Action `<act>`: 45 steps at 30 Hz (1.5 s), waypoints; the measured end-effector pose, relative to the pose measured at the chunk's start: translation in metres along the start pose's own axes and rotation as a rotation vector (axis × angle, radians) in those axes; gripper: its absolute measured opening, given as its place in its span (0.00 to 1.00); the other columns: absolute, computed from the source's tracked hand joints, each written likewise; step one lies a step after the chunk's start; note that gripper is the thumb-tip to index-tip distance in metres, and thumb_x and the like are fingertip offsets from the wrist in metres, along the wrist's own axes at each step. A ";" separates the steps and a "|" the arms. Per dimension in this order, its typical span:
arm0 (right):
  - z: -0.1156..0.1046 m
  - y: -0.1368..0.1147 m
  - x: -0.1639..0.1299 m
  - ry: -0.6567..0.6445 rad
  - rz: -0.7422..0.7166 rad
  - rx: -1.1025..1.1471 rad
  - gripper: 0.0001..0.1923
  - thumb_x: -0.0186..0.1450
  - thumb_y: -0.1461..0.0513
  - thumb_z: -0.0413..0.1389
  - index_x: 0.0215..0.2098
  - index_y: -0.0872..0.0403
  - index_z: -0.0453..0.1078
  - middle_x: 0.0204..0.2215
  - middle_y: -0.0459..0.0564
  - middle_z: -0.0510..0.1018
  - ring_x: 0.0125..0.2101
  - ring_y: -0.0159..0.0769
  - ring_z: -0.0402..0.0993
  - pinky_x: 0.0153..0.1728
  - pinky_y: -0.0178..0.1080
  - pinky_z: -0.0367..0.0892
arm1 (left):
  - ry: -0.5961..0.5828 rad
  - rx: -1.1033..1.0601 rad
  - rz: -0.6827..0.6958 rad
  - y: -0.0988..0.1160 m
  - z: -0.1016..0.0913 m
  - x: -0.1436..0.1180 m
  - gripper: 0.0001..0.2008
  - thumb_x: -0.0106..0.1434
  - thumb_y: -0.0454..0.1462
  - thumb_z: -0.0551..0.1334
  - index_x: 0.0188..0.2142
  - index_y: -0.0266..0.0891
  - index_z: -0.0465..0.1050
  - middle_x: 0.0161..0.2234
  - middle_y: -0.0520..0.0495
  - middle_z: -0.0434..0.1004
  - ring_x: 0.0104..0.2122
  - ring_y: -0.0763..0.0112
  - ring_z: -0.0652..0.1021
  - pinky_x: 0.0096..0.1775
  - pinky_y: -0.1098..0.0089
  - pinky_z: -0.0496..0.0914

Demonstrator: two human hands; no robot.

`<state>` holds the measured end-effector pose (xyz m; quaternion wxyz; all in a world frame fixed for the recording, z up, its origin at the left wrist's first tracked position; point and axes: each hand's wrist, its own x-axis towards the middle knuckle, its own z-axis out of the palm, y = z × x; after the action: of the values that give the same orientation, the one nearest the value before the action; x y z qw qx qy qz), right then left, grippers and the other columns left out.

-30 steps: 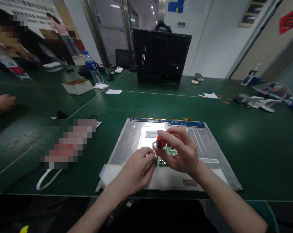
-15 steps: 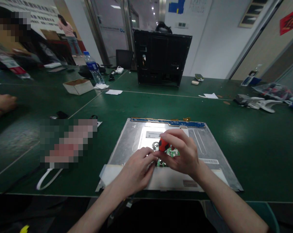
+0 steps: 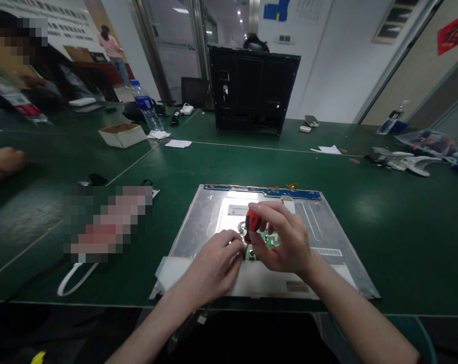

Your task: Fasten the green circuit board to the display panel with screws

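1. A co-worker's hand (image 3: 3, 161) rests at the far left edge of the green worktop (image 3: 384, 217).
2. A clear plastic water bottle with a blue cap (image 3: 145, 106) stands far back, beside an open white cardboard box (image 3: 121, 135).
3. The left hand (image 3: 213, 265) presses curled fingers on the small green circuit board (image 3: 264, 241), grasping nothing visible.
4. The flat silver metal panel (image 3: 327, 227) carries that board, near the worktop's front edge.
5. The right hand (image 3: 285, 240) grips the red-handled screwdriver (image 3: 252, 221) upright over the board.
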<state>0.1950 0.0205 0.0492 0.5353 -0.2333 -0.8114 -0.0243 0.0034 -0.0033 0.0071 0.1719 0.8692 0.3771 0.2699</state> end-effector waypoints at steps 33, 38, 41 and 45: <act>-0.001 -0.001 0.002 0.093 -0.038 -0.077 0.20 0.65 0.60 0.60 0.53 0.52 0.63 0.38 0.49 0.70 0.34 0.33 0.72 0.25 0.33 0.73 | 0.004 -0.017 0.025 -0.003 0.003 -0.001 0.08 0.65 0.28 0.53 0.37 0.38 0.69 0.40 0.43 0.72 0.40 0.62 0.73 0.39 0.63 0.70; -0.002 -0.001 0.001 0.089 -0.019 -0.103 0.18 0.66 0.61 0.60 0.53 0.50 0.65 0.37 0.48 0.68 0.30 0.30 0.70 0.23 0.32 0.72 | -0.019 -0.004 0.015 -0.005 0.003 -0.002 0.07 0.67 0.29 0.53 0.38 0.39 0.69 0.40 0.43 0.72 0.40 0.61 0.73 0.40 0.62 0.70; -0.002 -0.002 0.002 0.074 -0.019 -0.078 0.19 0.66 0.63 0.59 0.54 0.50 0.65 0.39 0.49 0.70 0.31 0.29 0.71 0.24 0.31 0.73 | -0.019 -0.009 0.016 -0.004 0.003 -0.002 0.07 0.66 0.29 0.53 0.38 0.39 0.69 0.41 0.43 0.72 0.40 0.62 0.73 0.40 0.63 0.69; -0.001 -0.004 0.002 0.063 -0.033 -0.027 0.22 0.64 0.67 0.56 0.56 0.54 0.64 0.41 0.53 0.74 0.37 0.34 0.75 0.27 0.33 0.76 | -0.009 -0.012 0.010 0.000 0.000 0.000 0.07 0.65 0.29 0.54 0.36 0.39 0.69 0.40 0.44 0.72 0.39 0.62 0.73 0.39 0.64 0.70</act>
<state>0.1939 0.0176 0.0526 0.5567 -0.2262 -0.7976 -0.0515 0.0034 -0.0034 0.0065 0.1777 0.8713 0.3701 0.2689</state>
